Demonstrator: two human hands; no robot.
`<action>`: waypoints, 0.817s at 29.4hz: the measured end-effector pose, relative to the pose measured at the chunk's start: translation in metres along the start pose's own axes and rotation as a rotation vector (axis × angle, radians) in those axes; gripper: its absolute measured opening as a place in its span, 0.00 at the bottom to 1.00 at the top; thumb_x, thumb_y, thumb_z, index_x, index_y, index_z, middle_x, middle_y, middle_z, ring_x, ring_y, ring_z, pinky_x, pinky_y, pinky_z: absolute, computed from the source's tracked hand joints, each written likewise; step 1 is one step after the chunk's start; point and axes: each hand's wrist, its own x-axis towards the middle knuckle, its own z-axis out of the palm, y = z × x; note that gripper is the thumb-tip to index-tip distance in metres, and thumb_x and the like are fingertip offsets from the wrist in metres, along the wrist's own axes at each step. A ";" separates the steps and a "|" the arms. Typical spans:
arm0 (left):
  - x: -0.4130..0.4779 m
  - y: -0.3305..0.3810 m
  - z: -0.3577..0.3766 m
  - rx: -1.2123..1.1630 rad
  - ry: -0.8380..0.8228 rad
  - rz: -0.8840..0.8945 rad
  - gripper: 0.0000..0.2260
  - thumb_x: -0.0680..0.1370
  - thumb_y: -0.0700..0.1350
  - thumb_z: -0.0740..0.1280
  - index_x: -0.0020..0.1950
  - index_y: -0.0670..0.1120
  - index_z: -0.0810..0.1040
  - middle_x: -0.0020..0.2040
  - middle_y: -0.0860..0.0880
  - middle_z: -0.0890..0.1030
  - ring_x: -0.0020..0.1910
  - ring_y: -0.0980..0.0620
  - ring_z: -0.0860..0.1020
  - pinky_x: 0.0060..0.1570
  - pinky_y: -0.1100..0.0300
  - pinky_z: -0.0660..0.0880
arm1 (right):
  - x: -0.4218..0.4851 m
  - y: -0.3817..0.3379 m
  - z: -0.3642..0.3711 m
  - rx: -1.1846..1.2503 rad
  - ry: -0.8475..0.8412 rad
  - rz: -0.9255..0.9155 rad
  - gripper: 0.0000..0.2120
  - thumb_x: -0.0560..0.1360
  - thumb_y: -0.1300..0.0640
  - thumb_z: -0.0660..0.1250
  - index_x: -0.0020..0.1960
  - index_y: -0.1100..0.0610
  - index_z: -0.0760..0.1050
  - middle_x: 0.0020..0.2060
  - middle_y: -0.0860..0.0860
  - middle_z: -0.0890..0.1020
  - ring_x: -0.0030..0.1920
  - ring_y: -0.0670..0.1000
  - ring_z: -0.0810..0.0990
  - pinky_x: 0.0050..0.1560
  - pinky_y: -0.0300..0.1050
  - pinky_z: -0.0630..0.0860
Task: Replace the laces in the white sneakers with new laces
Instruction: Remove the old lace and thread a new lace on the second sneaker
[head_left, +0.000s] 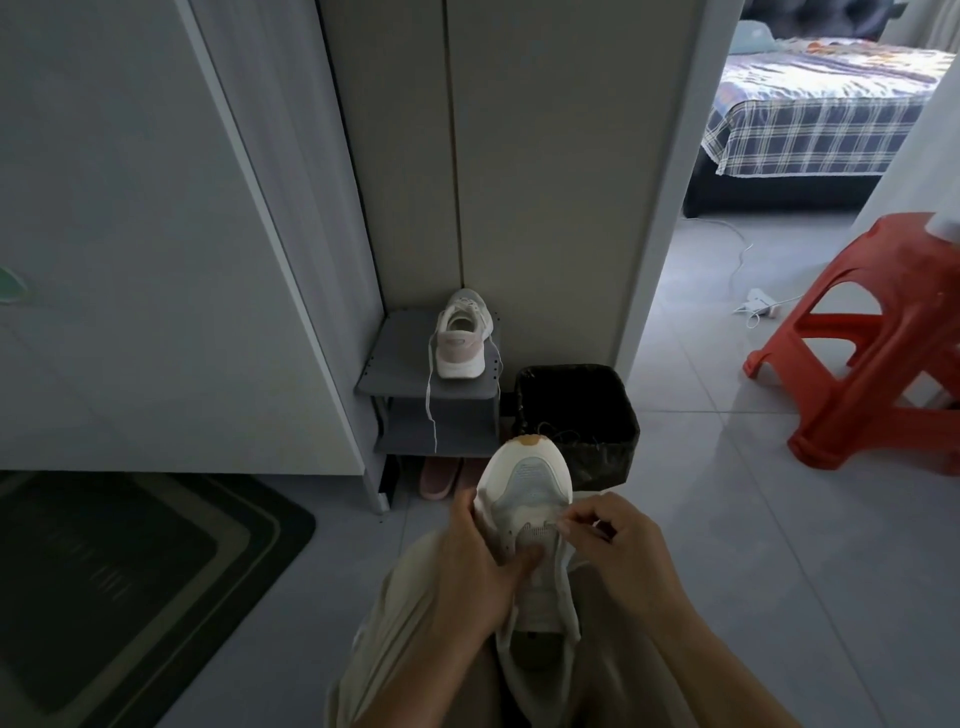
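Observation:
A white sneaker (527, 488) lies on my lap with its toe pointing away from me. My left hand (475, 561) grips its left side, thumb pressed on the tongue. My right hand (613, 540) pinches a white lace (563, 525) at an eyelet on the sneaker's right side. The second white sneaker (462, 332), with a pink heel, stands on a small grey shoe rack (395, 364), and its loose white lace (430, 400) hangs over the rack's front edge.
A black bin (582, 415) stands right of the rack. Pink slippers (441, 475) lie under the rack. An orange plastic stool (872, 343) is at the right. A dark mat (130, 582) covers the floor at the left. White cabinets rise behind.

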 end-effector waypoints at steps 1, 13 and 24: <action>0.000 -0.001 0.000 -0.010 0.003 -0.007 0.35 0.67 0.50 0.76 0.68 0.48 0.61 0.57 0.53 0.73 0.57 0.53 0.74 0.53 0.60 0.74 | 0.000 0.001 0.000 0.009 0.004 0.007 0.06 0.72 0.64 0.69 0.40 0.53 0.77 0.36 0.43 0.77 0.40 0.34 0.76 0.39 0.26 0.71; 0.004 0.008 -0.002 -0.126 0.039 -0.056 0.26 0.70 0.45 0.74 0.57 0.53 0.58 0.49 0.59 0.68 0.50 0.57 0.70 0.41 0.72 0.67 | 0.001 0.002 0.006 0.010 -0.003 0.039 0.04 0.74 0.63 0.66 0.44 0.56 0.76 0.38 0.45 0.77 0.38 0.42 0.75 0.41 0.25 0.71; 0.005 0.005 -0.004 -0.161 0.039 -0.063 0.27 0.68 0.47 0.75 0.58 0.51 0.61 0.51 0.59 0.70 0.52 0.55 0.72 0.49 0.62 0.72 | -0.006 0.011 0.018 -0.114 0.123 -0.069 0.06 0.72 0.64 0.68 0.40 0.54 0.76 0.39 0.39 0.72 0.39 0.42 0.75 0.41 0.29 0.74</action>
